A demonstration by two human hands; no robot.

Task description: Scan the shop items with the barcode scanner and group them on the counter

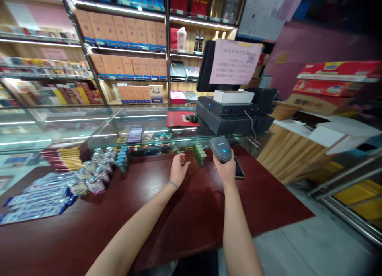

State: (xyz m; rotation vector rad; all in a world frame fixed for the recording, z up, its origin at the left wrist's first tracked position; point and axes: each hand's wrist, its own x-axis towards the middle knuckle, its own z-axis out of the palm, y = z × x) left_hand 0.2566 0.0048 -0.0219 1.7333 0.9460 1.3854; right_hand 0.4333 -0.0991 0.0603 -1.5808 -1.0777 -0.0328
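Note:
My right hand (226,171) is wrapped round the handle of a dark grey barcode scanner (221,148) with a small blue light on top. A phone-like dark slab (239,168) lies on the brown table beside that hand, partly hidden by it. To the left, my left hand (180,169) is over the table, with its thumb held away from loosely bent fingers and nothing seen in it. Between the two hands stands a short row of small green containers (199,153), close to the glass counter.
On the left are blue-and-white packets (41,196), several small lidded jars (97,176), blue-topped containers (122,159) and stacked maroon-and-gold packs (67,156). A glass counter (101,128) runs behind, bearing a red mat (176,118) and a checkout machine (227,112). Boxes are piled at right.

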